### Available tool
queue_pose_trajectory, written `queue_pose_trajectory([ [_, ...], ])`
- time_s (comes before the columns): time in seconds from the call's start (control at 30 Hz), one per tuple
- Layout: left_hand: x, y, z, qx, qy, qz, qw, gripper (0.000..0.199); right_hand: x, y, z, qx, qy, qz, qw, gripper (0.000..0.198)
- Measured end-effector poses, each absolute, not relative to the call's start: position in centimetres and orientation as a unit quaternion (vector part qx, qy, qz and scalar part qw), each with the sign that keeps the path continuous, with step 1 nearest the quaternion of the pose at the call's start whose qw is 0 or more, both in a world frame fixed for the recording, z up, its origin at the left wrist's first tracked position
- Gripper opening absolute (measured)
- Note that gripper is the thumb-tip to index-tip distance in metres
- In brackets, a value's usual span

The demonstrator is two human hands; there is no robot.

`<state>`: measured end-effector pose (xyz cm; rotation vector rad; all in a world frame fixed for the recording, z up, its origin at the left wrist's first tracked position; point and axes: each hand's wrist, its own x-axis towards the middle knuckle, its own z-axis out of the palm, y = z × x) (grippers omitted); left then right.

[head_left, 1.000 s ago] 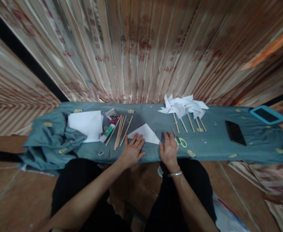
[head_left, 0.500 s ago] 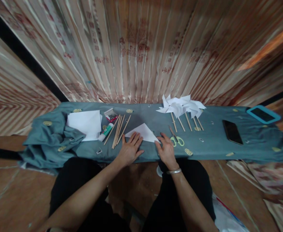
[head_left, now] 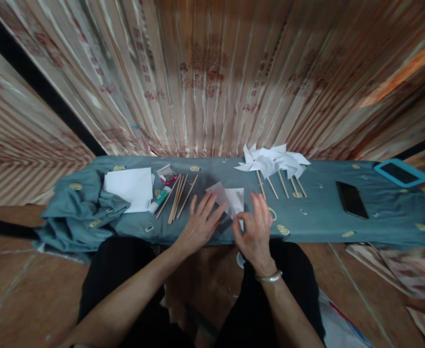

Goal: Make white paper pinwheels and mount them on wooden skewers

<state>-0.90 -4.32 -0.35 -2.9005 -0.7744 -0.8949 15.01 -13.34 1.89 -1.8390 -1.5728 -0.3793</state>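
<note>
A white sheet of paper with a fold down its middle is partly opened, its two sides angled up from the cloth. Over its left side, my left hand is open with fingers spread, the fingertips at the paper's edge. At the lower right corner, my right hand has thumb and index finger brought together on the paper, the other fingers stretched out. Behind that hand the scissors are mostly hidden, with part of a light green handle showing.
Left of the paper lie several wooden sticks, a glue tube, an open box of pins and a stack of white paper. White paper pinwheels lie at the back. A phone and a blue-framed tablet are rightward.
The paper has gone from a flat folded triangle to a partly opened sheet. My right hand has lifted and curled at its corner, covering the scissors. My left hand has loosened from pressing down.
</note>
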Motion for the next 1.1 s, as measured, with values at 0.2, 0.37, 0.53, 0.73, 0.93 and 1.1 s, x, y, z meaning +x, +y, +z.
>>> queue_pose_trajectory([
  [0.2, -1.3, -3.8, 0.7, -0.932, -0.230, -0.280, -0.002, 0.030, 12.4, -13.8, 1.5, -0.640, -0.698, -0.106, 0.304, 0.014],
  [0.37, -2.3, -3.0, 0.2, -0.932, -0.219, -0.286, -0.044, 0.026, 14.1, -13.5, 0.6, -0.648, -0.721, -0.076, 0.234, 0.042],
  [0.53, -3.2, -3.6, -0.1, -0.936, -0.207, -0.275, -0.071, 0.026, 15.7, -13.3, -0.2, -0.663, -0.709, -0.094, 0.220, 0.041],
  [0.73, -4.6, -3.0, -1.1, -0.948, -0.218, -0.229, -0.046, 0.022, 16.7, -14.0, -1.6, -0.622, -0.745, -0.084, 0.227, 0.030],
  [0.93, -5.7, -2.5, -2.4, -0.953, -0.227, -0.189, -0.073, 0.024, 17.2, -14.8, -2.6, -0.608, -0.755, 0.010, 0.246, 0.034],
  [1.1, -5.8, -2.4, -1.7, -0.936, -0.259, -0.177, -0.156, 0.023, 18.0, -14.0, -2.7, -0.617, -0.694, 0.136, 0.345, 0.026],
])
